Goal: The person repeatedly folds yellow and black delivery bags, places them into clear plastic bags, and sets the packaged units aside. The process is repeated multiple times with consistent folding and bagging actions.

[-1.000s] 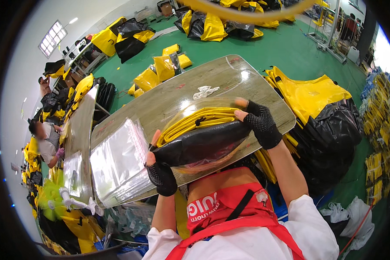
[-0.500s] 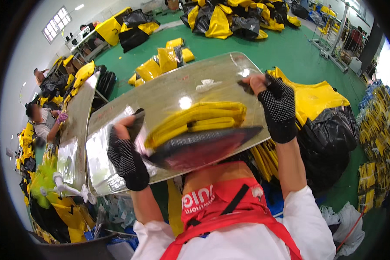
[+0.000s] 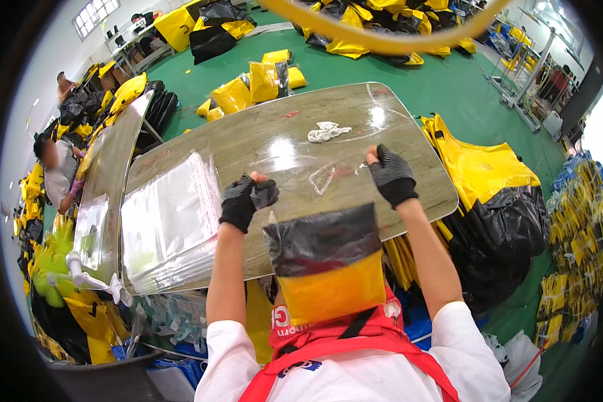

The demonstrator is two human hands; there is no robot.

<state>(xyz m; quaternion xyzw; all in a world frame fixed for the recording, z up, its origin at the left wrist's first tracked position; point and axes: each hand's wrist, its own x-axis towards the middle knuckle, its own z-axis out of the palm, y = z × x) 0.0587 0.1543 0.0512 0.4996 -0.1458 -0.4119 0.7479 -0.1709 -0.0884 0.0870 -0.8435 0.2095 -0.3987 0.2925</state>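
My left hand (image 3: pixel 248 199), in a black dotted fingerless glove, is closed above the table near a stack of clear plastic sleeves (image 3: pixel 171 214). My right hand (image 3: pixel 390 177), gloved the same way, is closed in a pinch farther right. Between my forearms, against my apron, hangs a folded black and yellow bag (image 3: pixel 328 258) inside a clear plastic sleeve. Both hands seem to grip the sleeve's upper edge, though the film is hard to see. The bag's black part is on top, its yellow part below.
Below lies a wood-look table (image 3: pixel 214 144) with a crumpled white cloth (image 3: pixel 328 131). Large yellow-black bags (image 3: pixel 489 174) are piled at its right. Packed bags (image 3: pixel 254 87) lie beyond it. At left are a green fan (image 3: pixel 53 268) and a co-worker (image 3: pixel 60 167). A blurred yellow band (image 3: pixel 382 40) crosses the top.
The folded bag has swung from above the table down against my apron and now hangs flat. My hands have come closer together. A yellow band has appeared at the top.
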